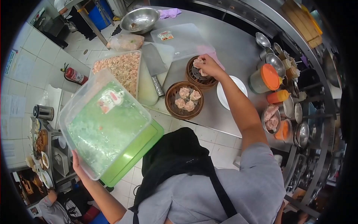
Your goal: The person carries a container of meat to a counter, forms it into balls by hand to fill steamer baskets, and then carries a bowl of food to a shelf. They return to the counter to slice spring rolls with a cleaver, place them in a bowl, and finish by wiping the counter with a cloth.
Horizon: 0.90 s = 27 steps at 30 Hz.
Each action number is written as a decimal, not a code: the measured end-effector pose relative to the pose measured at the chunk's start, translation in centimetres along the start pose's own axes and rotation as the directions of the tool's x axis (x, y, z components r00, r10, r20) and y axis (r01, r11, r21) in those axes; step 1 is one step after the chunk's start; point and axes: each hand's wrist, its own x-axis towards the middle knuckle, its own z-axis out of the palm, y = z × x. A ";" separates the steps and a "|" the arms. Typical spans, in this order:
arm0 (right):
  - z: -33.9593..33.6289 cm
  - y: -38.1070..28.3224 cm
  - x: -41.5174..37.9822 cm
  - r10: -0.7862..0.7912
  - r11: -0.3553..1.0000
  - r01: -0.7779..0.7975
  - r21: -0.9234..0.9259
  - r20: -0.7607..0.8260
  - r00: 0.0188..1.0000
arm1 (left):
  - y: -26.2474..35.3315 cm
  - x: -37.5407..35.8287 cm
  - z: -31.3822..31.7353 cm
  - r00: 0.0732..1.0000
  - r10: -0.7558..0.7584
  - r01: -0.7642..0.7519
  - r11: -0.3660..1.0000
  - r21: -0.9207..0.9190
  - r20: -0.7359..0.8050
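Observation:
My left hand grips the edge of a green plastic container with a clear lid on top, held tilted at the left. At the far steamer, my right hand has its fingers closed on a dumpling. Another dumpling shows just below those fingers. That bamboo steamer touches a nearer bamboo steamer, in which several open-topped dumplings sit. Behind the container, a tray is filled with rows of dumplings, partly hidden by the lid.
A cleaver rests on a cutting board beside the tray. Right of the steamers lies a white plate. Tubs such as an orange-lidded container line the right side. A metal bowl stands at the back.

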 end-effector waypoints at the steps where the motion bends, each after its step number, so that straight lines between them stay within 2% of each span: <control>1: 0.2 0.8 1.0 -0.027 0.986 0.024 -0.164 -0.016 0.999 | 0.0 0.0 0.1 1.000 -0.002 0.002 1.000 -0.007 -0.006; 2: 0.3 0.7 1.4 -0.059 0.945 0.047 -0.324 -0.028 0.998 | 0.1 0.1 0.1 0.996 0.006 -0.009 0.999 -0.032 -0.084; 3: 0.0 0.7 1.7 -0.058 0.943 0.048 -0.330 -0.022 0.998 | 0.2 0.1 0.3 0.987 0.012 -0.021 0.998 -0.055 -0.162; 5: -0.2 0.6 1.6 -0.105 0.796 0.148 -0.586 0.107 0.989 | 0.0 -0.1 0.6 0.979 0.013 -0.027 0.997 -0.067 -0.203; 6: 0.0 -0.6 0.3 -0.086 0.712 0.129 -0.690 0.097 0.992 | -0.1 -0.2 0.3 0.978 0.031 -0.041 0.998 -0.045 -0.204; 10: -0.5 -0.1 -1.2 -0.097 0.707 0.139 -0.694 0.099 0.990 | -0.7 -0.5 0.4 0.983 0.017 -0.025 0.999 -0.038 -0.185; 12: -0.6 0.1 -1.7 -0.210 0.644 0.203 -0.738 0.085 0.974 | -1.0 -0.4 0.9 0.982 0.019 -0.027 0.999 -0.037 -0.188; 13: -1.2 -0.2 -1.6 -0.208 0.642 0.205 -0.739 0.089 0.974 | -1.1 -0.5 1.0 0.981 0.023 -0.030 0.999 -0.033 -0.190; 14: -2.3 -1.0 -1.6 -0.062 0.829 0.064 -0.556 0.022 0.998 | -1.2 -0.7 0.9 0.981 0.019 -0.027 0.999 -0.034 -0.196; 15: -3.4 -1.3 -1.5 0.096 0.939 -0.094 -0.330 -0.010 0.995 | -1.3 -0.8 0.6 0.980 0.025 -0.033 0.999 -0.038 -0.198; 16: -4.8 -0.8 -1.5 0.094 0.939 -0.092 -0.332 -0.008 0.996 | -1.3 -0.8 0.5 0.979 0.033 -0.042 0.998 -0.043 -0.199; 17: -6.3 -0.6 -1.7 0.188 0.948 -0.201 0.245 0.077 0.979 | -1.3 -0.9 0.3 0.979 0.033 -0.043 0.998 -0.045 -0.201; 18: -7.2 -0.3 -1.8 0.217 0.623 -0.293 0.726 0.199 0.956 | -1.3 -1.1 0.2 0.978 0.038 -0.049 0.998 -0.049 -0.205; 19: -7.2 0.3 -1.8 0.218 0.623 -0.293 0.725 0.199 0.956 | -1.3 -1.3 0.1 0.977 0.043 -0.055 0.997 -0.053 -0.208; 21: -6.7 0.8 -2.4 0.018 0.612 -0.122 0.781 0.140 0.990 | -1.2 -1.7 -0.4 0.979 0.044 -0.059 0.996 -0.071 -0.201; 22: -6.6 1.2 -2.3 0.017 0.613 -0.123 0.780 0.142 0.990 | -1.2 -1.9 -0.5 0.980 0.046 -0.064 0.994 -0.089 -0.196; 23: -6.3 1.5 -2.4 -0.025 0.816 -0.048 0.577 0.117 0.993 | -1.2 -2.1 -0.4 0.979 0.046 -0.065 0.994 -0.089 -0.199; 24: -6.2 1.6 -2.4 -0.072 0.945 0.035 0.324 0.105 0.992 | -1.0 -2.3 -0.2 0.976 0.052 -0.073 0.993 -0.094 -0.209; 25: -6.1 1.7 -2.3 -0.070 0.945 0.032 0.326 0.106 0.992 | -0.9 -2.5 -0.1 0.974 0.057 -0.080 0.992 -0.097 -0.219; 26: -5.9 1.0 -2.4 -0.197 0.978 0.198 -0.072 0.014 0.980 | -0.8 -2.6 0.0 0.974 0.057 -0.079 0.992 -0.095 -0.219; 27: -5.7 0.6 -2.4 -0.345 0.833 0.296 -0.467 -0.020 0.938 | -0.7 -2.7 0.1 0.975 0.060 -0.080 0.993 -0.090 -0.215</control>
